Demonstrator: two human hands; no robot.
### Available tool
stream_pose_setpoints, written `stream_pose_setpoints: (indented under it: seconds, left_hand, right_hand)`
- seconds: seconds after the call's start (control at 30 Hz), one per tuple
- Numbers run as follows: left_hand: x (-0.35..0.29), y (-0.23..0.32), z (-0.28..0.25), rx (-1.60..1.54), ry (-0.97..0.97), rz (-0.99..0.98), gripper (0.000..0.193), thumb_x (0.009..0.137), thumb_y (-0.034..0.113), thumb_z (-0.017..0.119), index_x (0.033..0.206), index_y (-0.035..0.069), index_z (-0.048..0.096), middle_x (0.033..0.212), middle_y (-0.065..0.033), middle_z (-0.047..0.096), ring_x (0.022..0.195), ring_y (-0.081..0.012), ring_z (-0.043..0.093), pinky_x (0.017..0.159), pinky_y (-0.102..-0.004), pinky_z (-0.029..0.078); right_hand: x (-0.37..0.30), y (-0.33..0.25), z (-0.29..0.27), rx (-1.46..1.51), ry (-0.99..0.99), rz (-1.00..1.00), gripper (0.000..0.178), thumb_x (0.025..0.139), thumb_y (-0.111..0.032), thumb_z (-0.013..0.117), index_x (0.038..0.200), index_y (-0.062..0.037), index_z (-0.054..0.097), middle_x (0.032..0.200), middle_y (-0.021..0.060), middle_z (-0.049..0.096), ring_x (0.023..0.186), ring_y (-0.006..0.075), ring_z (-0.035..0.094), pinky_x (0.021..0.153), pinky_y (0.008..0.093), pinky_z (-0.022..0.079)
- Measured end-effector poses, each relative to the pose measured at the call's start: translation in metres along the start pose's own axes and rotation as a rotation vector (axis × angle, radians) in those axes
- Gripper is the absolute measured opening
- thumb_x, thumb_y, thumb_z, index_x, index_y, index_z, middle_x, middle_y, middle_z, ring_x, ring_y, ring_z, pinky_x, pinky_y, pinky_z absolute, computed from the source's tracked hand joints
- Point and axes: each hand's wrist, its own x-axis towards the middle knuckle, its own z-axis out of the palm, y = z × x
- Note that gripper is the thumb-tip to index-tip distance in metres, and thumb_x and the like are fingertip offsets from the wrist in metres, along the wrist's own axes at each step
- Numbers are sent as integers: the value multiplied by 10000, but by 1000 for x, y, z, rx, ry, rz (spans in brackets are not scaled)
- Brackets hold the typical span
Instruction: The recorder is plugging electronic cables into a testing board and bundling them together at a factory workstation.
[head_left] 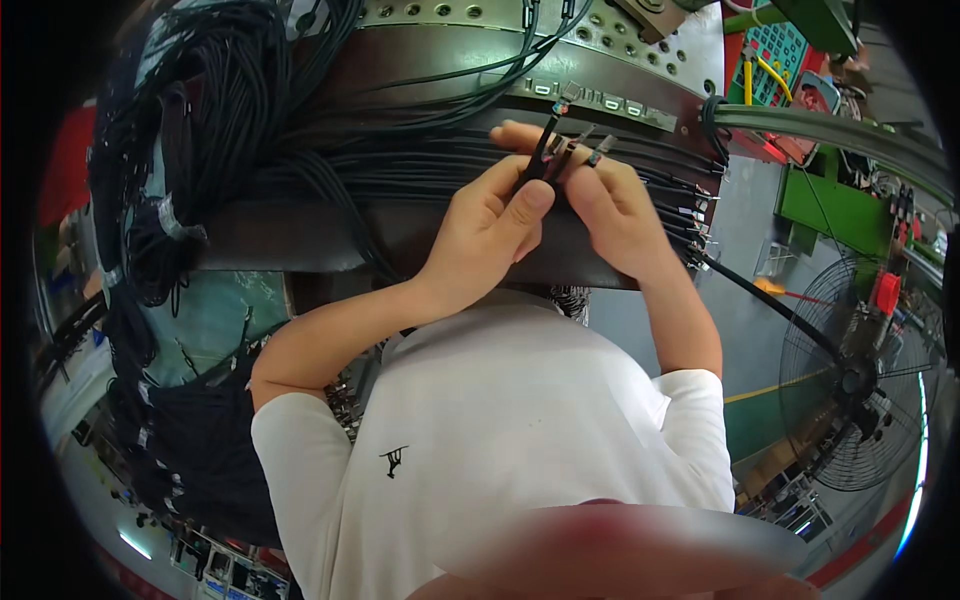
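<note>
My left hand [485, 232] is closed, thumb and fingers pinching several black cables [543, 152] near their ends. Bare metal connectors [571, 93] stick up from those ends, with small bits of coloured wire below them. Close beside it, my right hand [628, 215] is closed too, its thumb and fingers on the same cable ends, with one connector [603, 147] showing above its fingers. Where the fingertips of both hands meet, the exact grip is partly hidden. Beneath the hands, a row of black cables [420, 160] lies across the dark bench [290, 240].
Behind the hands is a metal strip with slots [600, 103]. Thick hanks of black cable [225, 95] cover the left side. Stripped cable ends [698, 215] jut over the bench's right edge. A floor fan [850, 380] stands at right, below yellow-handled pliers [748, 78].
</note>
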Motion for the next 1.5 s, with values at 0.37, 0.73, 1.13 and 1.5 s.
stream_pose_setpoints:
  seconds: [0.37, 0.73, 1.13, 1.5]
  left_hand:
    - [0, -4, -8, -4, 62, 18, 292, 1008, 325, 521, 992, 38, 571, 655, 47, 440, 572, -29, 394, 509, -205, 309]
    - [-1, -11, -8, -120, 59, -33, 262, 992, 300, 559, 1073, 51, 579, 651, 62, 429, 544, -20, 373, 481, -196, 282]
    - [4, -2, -14, -116, 49, 20, 329, 988, 375, 547, 1018, 49, 586, 601, 37, 460, 512, -25, 391, 455, -194, 286]
    - [5, -3, -16, -237, -109, -88, 312, 997, 359, 533, 938, 53, 554, 608, 52, 403, 499, -17, 310, 427, -198, 210]
  right_hand:
    - [8, 8, 12, -70, 88, 36, 352, 1011, -285, 522, 1147, 3, 674, 1000, 60, 722, 821, 71, 617, 745, 240, 507]
    - [10, 12, 15, -147, 156, -55, 291, 970, -257, 600, 1107, -20, 700, 831, 46, 717, 750, 48, 588, 658, 213, 485]
    - [10, 19, 18, -44, 150, -61, 293, 995, -247, 548, 1106, -17, 692, 804, 46, 685, 732, 67, 587, 663, 233, 483]
    - [5, -3, 8, 299, 109, 45, 135, 953, -131, 613, 934, 1, 595, 915, 29, 592, 739, 75, 539, 694, 221, 455]
